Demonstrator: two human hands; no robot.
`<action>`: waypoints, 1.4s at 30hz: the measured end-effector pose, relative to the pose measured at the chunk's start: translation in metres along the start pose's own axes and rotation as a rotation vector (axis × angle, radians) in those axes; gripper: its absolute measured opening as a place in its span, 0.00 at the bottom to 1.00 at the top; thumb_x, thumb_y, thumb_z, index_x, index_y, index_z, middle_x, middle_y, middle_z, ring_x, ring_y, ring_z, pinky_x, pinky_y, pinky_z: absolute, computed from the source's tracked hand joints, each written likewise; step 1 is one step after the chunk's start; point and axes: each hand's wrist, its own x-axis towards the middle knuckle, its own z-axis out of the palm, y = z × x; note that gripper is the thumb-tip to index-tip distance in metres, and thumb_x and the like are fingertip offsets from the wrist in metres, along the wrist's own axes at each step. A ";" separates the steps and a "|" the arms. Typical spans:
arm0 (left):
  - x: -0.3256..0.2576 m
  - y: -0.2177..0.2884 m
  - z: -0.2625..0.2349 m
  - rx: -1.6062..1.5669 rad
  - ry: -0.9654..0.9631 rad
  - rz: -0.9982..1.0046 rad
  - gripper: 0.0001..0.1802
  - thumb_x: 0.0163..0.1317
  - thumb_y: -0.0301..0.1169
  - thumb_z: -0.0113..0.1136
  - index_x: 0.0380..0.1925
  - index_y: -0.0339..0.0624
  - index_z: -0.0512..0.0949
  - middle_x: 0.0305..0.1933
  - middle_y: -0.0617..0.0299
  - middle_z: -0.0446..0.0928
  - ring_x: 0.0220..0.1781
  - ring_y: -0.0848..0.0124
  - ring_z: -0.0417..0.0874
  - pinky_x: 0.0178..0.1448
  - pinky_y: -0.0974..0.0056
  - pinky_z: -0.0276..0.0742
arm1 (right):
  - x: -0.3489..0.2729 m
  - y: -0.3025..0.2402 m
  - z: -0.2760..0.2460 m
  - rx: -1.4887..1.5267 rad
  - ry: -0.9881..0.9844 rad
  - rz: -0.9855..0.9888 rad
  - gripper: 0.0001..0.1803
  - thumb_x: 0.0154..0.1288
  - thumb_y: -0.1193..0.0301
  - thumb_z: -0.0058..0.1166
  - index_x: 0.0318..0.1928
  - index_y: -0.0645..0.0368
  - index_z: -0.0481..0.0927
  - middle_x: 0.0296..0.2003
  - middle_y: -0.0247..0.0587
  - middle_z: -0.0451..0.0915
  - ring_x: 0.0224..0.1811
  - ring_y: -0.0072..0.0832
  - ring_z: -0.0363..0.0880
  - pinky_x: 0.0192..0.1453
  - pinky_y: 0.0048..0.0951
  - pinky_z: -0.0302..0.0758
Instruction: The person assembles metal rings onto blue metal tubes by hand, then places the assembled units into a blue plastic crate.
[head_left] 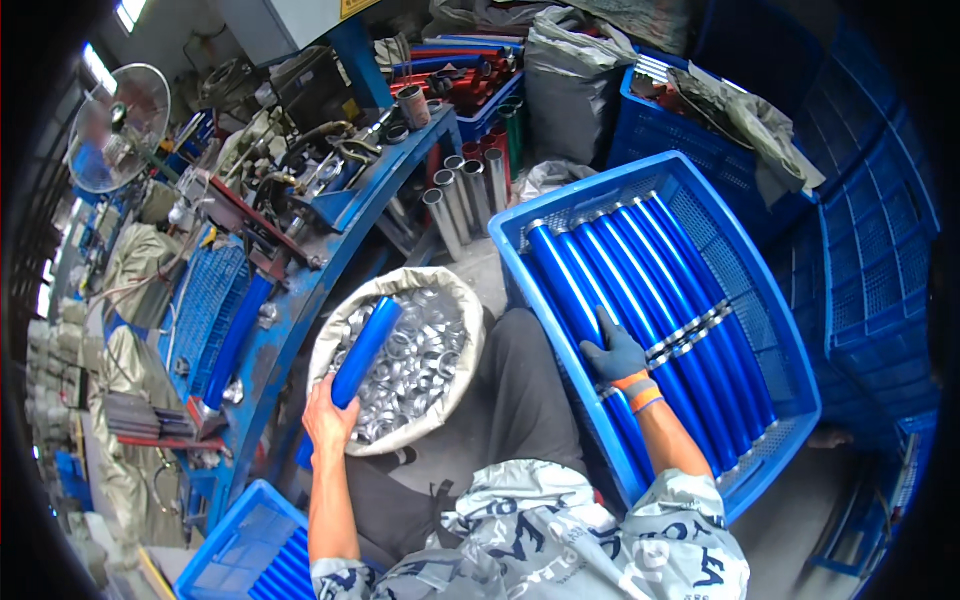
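My bare left hand (328, 418) is closed around the lower end of a shiny blue tube (367, 350), which slants up over a pale sack (466, 372) full of loose metal rings (425, 345). To the right, my right hand (617, 358), in a dark glove with an orange cuff, lies on the tubes in a large blue plastic crate (795, 385). Its fingers are stretched out, the thumb apart. Rows of blue tubes (650, 265) with silvery ends fill the crate's floor; my hand and forearm cover part of them.
A blue workbench (285, 325) with metal machinery stands at left, another blue tube (240, 345) on it. A smaller blue crate (225, 535) of tubes sits at lower left. Bare metal tubes (460, 200) stand beyond the sack. Stacked blue crates (880, 260) line the right side.
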 end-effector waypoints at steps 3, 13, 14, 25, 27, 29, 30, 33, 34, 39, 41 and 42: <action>-0.008 0.022 -0.034 -0.178 0.105 0.001 0.38 0.57 0.36 0.82 0.70 0.41 0.85 0.61 0.46 0.89 0.63 0.42 0.92 0.68 0.45 0.87 | 0.018 0.029 0.031 0.016 0.088 -0.036 0.50 0.76 0.40 0.65 0.91 0.46 0.67 0.69 0.60 0.86 0.70 0.58 0.87 0.75 0.54 0.82; -0.061 0.015 -0.102 -0.348 0.132 -0.198 0.43 0.55 0.41 0.90 0.71 0.42 0.84 0.60 0.45 0.93 0.61 0.48 0.96 0.68 0.49 0.89 | 0.043 0.021 0.035 -0.016 -0.078 -0.039 0.50 0.68 0.42 0.74 0.85 0.51 0.78 0.61 0.54 0.92 0.61 0.49 0.93 0.68 0.47 0.86; -0.069 0.008 -0.111 -0.333 0.134 -0.223 0.43 0.54 0.41 0.91 0.71 0.42 0.84 0.60 0.45 0.93 0.60 0.49 0.96 0.67 0.49 0.89 | 0.042 0.009 0.035 -0.072 -0.077 -0.100 0.50 0.67 0.43 0.75 0.84 0.52 0.79 0.61 0.52 0.92 0.59 0.47 0.94 0.65 0.46 0.87; -0.116 -0.069 -0.133 -0.410 0.207 -0.377 0.45 0.57 0.39 0.89 0.73 0.36 0.81 0.58 0.43 0.93 0.58 0.51 0.96 0.66 0.51 0.89 | 0.070 -0.302 0.070 0.456 -0.335 -0.479 0.38 0.75 0.53 0.78 0.79 0.57 0.84 0.70 0.53 0.89 0.69 0.41 0.90 0.76 0.40 0.84; -0.118 -0.072 -0.137 -0.386 0.173 -0.392 0.47 0.56 0.40 0.90 0.74 0.36 0.80 0.57 0.46 0.94 0.57 0.56 0.96 0.66 0.53 0.88 | 0.061 -0.362 0.142 0.433 -0.545 -0.557 0.44 0.72 0.49 0.81 0.81 0.56 0.82 0.72 0.54 0.88 0.71 0.40 0.89 0.77 0.40 0.83; -0.126 -0.084 -0.142 -0.387 0.191 -0.390 0.46 0.55 0.40 0.91 0.73 0.36 0.81 0.57 0.45 0.93 0.57 0.55 0.96 0.66 0.52 0.88 | 0.060 -0.406 0.213 0.201 -0.436 -0.729 0.52 0.68 0.40 0.79 0.83 0.56 0.79 0.78 0.59 0.83 0.74 0.53 0.87 0.81 0.48 0.81; -0.131 -0.089 -0.146 -0.395 0.189 -0.397 0.46 0.55 0.39 0.91 0.73 0.36 0.81 0.57 0.45 0.93 0.56 0.55 0.96 0.66 0.53 0.89 | 0.072 -0.419 0.252 0.108 -0.357 -0.765 0.52 0.70 0.38 0.75 0.83 0.56 0.78 0.79 0.59 0.81 0.76 0.54 0.85 0.81 0.50 0.81; -0.167 -0.119 -0.153 -0.440 0.216 -0.507 0.44 0.53 0.36 0.91 0.70 0.34 0.82 0.57 0.44 0.93 0.58 0.51 0.96 0.66 0.52 0.89 | 0.077 -0.485 0.315 -0.104 -0.320 -0.745 0.50 0.70 0.39 0.72 0.83 0.56 0.77 0.78 0.59 0.81 0.76 0.55 0.85 0.79 0.53 0.82; -0.175 -0.128 -0.158 -0.456 0.210 -0.555 0.45 0.52 0.38 0.91 0.69 0.34 0.83 0.58 0.41 0.93 0.59 0.46 0.96 0.67 0.50 0.89 | 0.080 -0.503 0.326 -0.186 -0.334 -0.626 0.48 0.71 0.40 0.71 0.82 0.55 0.78 0.77 0.60 0.81 0.75 0.56 0.85 0.78 0.54 0.82; -0.173 -0.157 -0.155 -0.510 0.193 -0.635 0.43 0.55 0.32 0.89 0.72 0.33 0.82 0.58 0.49 0.93 0.56 0.61 0.95 0.65 0.56 0.88 | 0.107 -0.534 0.379 -0.294 -0.184 -0.413 0.35 0.68 0.44 0.72 0.66 0.54 0.85 0.64 0.57 0.88 0.66 0.56 0.90 0.69 0.58 0.87; -0.168 -0.157 -0.156 -0.525 0.223 -0.652 0.43 0.54 0.35 0.90 0.70 0.36 0.83 0.57 0.46 0.93 0.57 0.55 0.96 0.65 0.54 0.89 | 0.102 -0.535 0.386 -0.234 -0.161 -0.416 0.32 0.66 0.50 0.73 0.65 0.54 0.86 0.63 0.56 0.89 0.65 0.56 0.91 0.69 0.58 0.87; -0.163 -0.157 -0.155 -0.522 0.241 -0.648 0.42 0.53 0.37 0.92 0.68 0.38 0.85 0.57 0.43 0.93 0.57 0.50 0.97 0.65 0.51 0.90 | 0.105 -0.531 0.384 -0.186 -0.189 -0.414 0.32 0.66 0.52 0.74 0.65 0.54 0.86 0.63 0.56 0.89 0.65 0.56 0.91 0.69 0.57 0.87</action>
